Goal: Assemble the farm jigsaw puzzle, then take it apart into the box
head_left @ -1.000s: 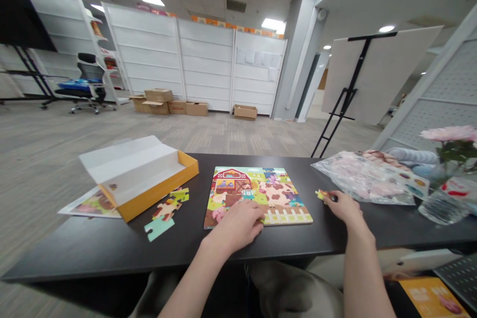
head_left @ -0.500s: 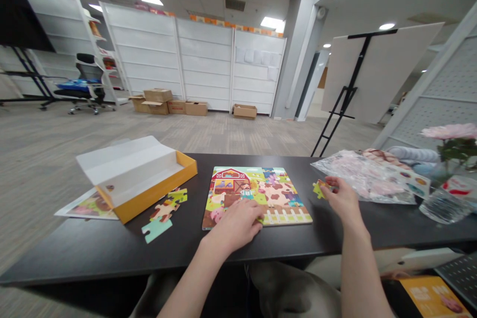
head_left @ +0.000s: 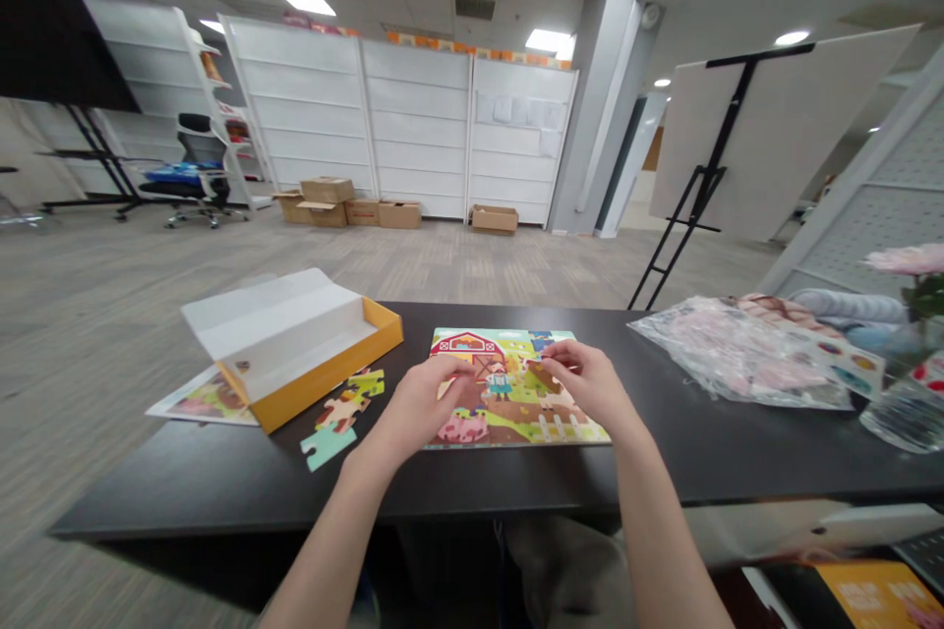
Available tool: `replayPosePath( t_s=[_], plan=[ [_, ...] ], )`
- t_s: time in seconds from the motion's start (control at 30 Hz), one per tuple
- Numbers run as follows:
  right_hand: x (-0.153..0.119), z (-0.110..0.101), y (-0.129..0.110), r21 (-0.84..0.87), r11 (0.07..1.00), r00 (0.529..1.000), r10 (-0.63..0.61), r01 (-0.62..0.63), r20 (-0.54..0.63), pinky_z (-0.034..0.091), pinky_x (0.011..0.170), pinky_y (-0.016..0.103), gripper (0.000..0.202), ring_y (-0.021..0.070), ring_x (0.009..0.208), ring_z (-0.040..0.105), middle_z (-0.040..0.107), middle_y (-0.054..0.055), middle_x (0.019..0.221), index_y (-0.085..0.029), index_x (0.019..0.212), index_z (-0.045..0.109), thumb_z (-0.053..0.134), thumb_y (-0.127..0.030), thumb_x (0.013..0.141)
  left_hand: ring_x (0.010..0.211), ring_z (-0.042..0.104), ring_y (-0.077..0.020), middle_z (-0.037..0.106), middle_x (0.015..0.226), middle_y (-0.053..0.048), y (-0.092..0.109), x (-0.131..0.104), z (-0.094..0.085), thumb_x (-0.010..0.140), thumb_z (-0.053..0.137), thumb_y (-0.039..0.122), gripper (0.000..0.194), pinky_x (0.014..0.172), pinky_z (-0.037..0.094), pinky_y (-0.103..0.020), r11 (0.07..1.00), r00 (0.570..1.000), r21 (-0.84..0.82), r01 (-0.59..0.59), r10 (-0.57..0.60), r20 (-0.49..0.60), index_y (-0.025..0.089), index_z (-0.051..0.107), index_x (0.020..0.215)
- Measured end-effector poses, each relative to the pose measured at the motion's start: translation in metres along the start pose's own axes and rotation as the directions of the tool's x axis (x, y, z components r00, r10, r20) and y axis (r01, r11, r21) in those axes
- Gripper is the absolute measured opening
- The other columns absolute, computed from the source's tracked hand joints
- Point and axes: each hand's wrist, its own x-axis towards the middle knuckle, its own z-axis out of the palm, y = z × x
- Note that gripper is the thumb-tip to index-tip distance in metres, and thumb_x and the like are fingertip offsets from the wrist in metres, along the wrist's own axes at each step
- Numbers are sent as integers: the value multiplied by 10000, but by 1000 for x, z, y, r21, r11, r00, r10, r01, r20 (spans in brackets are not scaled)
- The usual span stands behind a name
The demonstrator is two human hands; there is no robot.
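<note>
With the farm puzzle flat on the surface, the right hand pinching a piece (the left hand loosely spread over its left part), line edges up squarely before pressing evenly

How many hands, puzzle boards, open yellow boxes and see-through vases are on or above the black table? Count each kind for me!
Hands: 2 (left hand, right hand)
Puzzle board: 1
Open yellow box: 1
See-through vase: 1
Total: 5
</note>
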Motion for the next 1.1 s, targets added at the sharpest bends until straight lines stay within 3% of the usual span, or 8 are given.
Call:
replayPosePath(
  t_s=[0.17,0.33,0.53,0.73,1.1],
  plan=[
    [2,22,-10,156,988,990,-19,-3,138,536,655,287,177,186,729,702,729,38,786,-183,857,647,660,-338,773,1064,678,-208,746,1116,-32,-9,-10,-7,927,497,190,228,961,503,-336,996,998,55,66,-66,8,225,703,1019],
    [5,50,-15,153,988,980,-60,30,192,554,760,308,111,189,837,726,750,47,866,-190,898,650,613,-222,798,1071,672,-214,730,1144,-36,-19,-15,-6,913,505,164,257,964,502,-341,990,997,123,76,-79,20,227,693,1078],
    [7,78,-17,94,991,967,-113,94,229,569,825,325,215,178,888,716,753,63,972,-178,954,685,548,-104,806,1070,659,-243,725,1124,-72,-21,-15,-12,927,516,168,242,976,486,-375,943,990,318,98,-125,65,197,696,1084],
    [4,86,-11,28,990,948,-138,135,286,577,864,348,347,196,941,718,762,68,1046,-186,1042,718,532,-39,790,1045,663,-250,722,1146,-71,-20,-16,-13,954,508,212,242,946,487,-383,915,984,396,75,-132,118,208,686,1119],
    [6,87,-9,-129,975,957,-145,182,252,548,929,375,357,220,1041,698,752,74,1132,-203,1071,733,538,-32,825,1045,657,-264,723,1160,-65,-17,-15,-10,926,521,161,259,898,483,-388,850,975,525,54,-158,155,220,692,1110]
  ],
)
